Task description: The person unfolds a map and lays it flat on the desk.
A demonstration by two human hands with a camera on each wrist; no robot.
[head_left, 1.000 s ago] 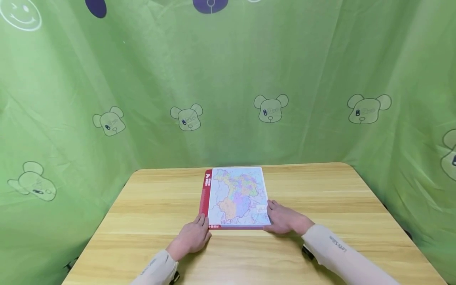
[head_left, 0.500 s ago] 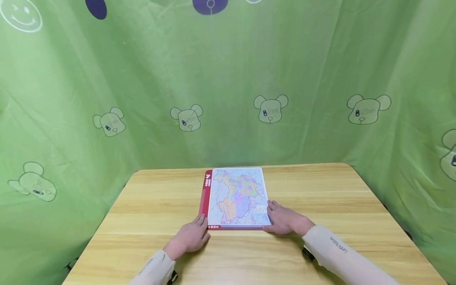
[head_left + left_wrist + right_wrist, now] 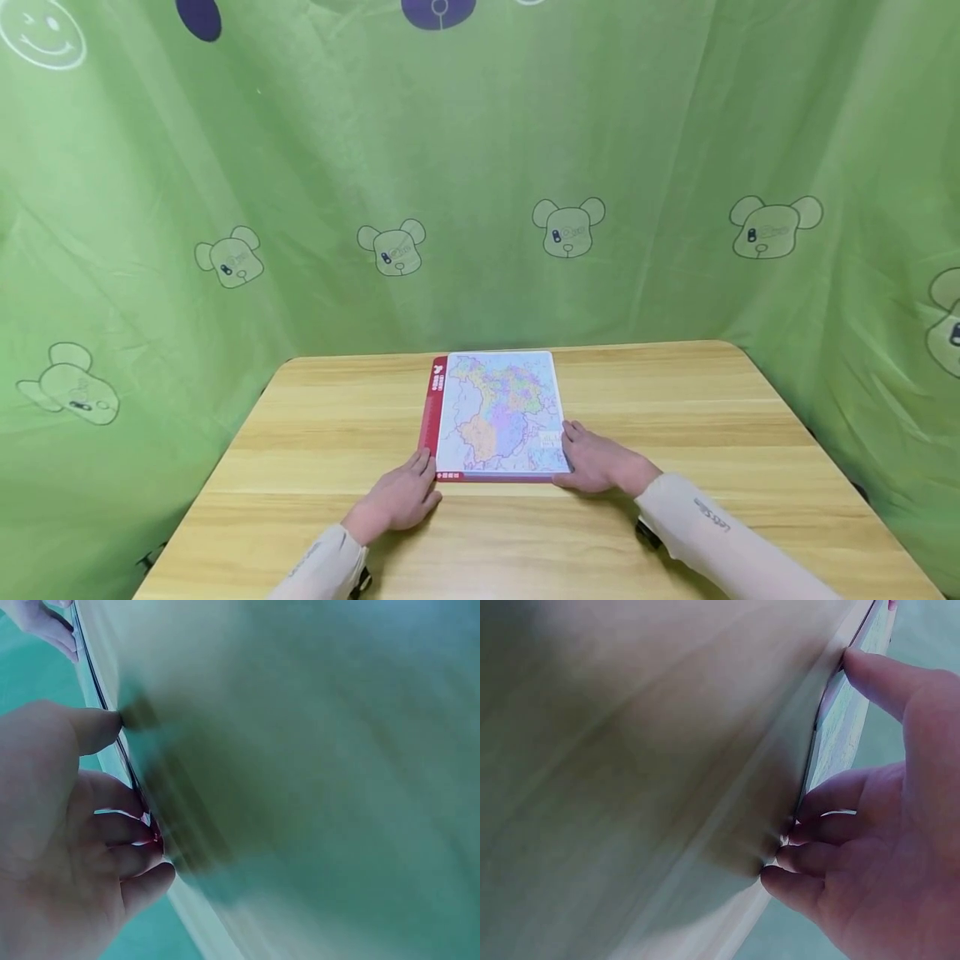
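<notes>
A flat map board [image 3: 501,408] with a coloured map and a pale rim lies on the table. Along its left and near sides shows a red strip [image 3: 432,408] with white lettering, just beneath the map. My left hand [image 3: 400,496] rests at the near left corner, its fingers along the left edge. At the near right corner is my right hand [image 3: 596,461], fingers against the right side and thumb by the near edge. Both wrist views show thumb and fingers set apart, fingertips down at the table surface: left fingers [image 3: 135,859], right fingers [image 3: 802,859].
The light wooden table [image 3: 675,392] has rounded far corners. A green curtain [image 3: 480,150] printed with bear heads hangs behind the table and along both sides. Pale sleeves [image 3: 720,533] cover both forearms, with a dark band near each wrist.
My left hand has shifted slightly to the left, and the near left corner of the map has moved a little left with it. My right hand stays in place.
</notes>
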